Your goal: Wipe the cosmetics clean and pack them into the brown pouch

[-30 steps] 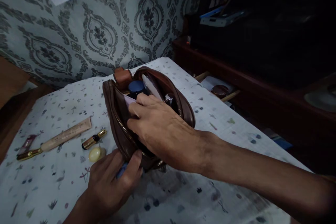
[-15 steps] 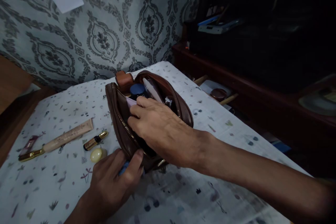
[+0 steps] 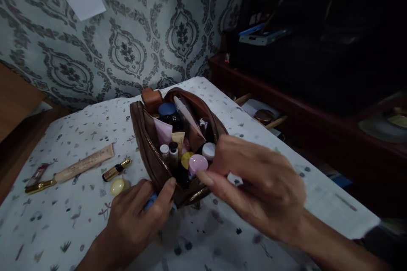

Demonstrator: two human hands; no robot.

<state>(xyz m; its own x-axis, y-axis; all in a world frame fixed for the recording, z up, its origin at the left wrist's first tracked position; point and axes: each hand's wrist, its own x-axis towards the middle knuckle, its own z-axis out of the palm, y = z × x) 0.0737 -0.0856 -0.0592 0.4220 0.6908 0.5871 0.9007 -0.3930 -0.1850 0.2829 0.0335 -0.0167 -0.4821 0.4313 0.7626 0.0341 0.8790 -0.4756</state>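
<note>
A brown zip pouch [image 3: 148,152] lies open on the patterned cloth, packed with cosmetics. My left hand [image 3: 136,214] is closed on its near left edge, with a bit of something blue under the fingers. At the near right rim, my right hand [image 3: 260,182] is closed, thumb and curled fingers around the edge; its fingertips are partly hidden. Inside, a jar with a pink-lilac lid [image 3: 198,164] sits beside the right thumb, near a white lid [image 3: 209,151] and a yellow lid [image 3: 187,160]. Small tubes, a lilac tube [image 3: 163,131] and a blue-lidded jar [image 3: 167,109] stand farther back.
Left of the pouch lie a beige tube [image 3: 84,164] with a gold cap, a small gold-and-dark bottle [image 3: 116,170], a pale yellow round container [image 3: 118,186] and a small reddish item [image 3: 38,174]. An open drawer [image 3: 262,110] borders the cloth on the right.
My right hand has come out of the pouch and moved right to its rim, uncovering the jars and tubes inside. My left hand keeps its hold on the near edge.
</note>
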